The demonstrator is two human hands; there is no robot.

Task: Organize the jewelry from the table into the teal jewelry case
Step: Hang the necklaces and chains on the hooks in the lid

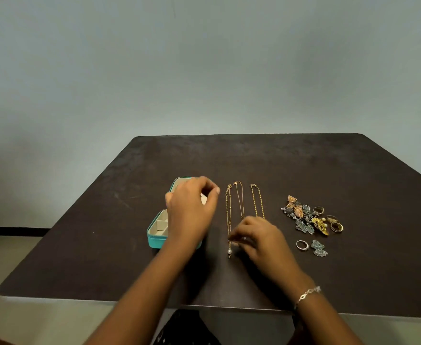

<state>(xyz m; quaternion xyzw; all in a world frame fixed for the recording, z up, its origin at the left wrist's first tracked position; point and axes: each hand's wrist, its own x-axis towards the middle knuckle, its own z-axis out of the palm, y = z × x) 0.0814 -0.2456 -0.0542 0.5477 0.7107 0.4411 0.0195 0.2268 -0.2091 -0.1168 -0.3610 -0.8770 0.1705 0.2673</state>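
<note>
Tabletop, dark brown before grey wall: left hand curled over teal case, hold unclear; right hand pinches necklace.

Teal jewelry case with cream lining, dark brown worktop, three gold chains, one white pearl, silver ring, grey-teal leaf earrings.

A plain, pale grey-green wall fills the far side of the room, evenly and softly lit, with a faint shadow low on its left. A dark brown desk with rounded far corners stands against it. At left, a black skirting strip meets a beige floor.
</note>
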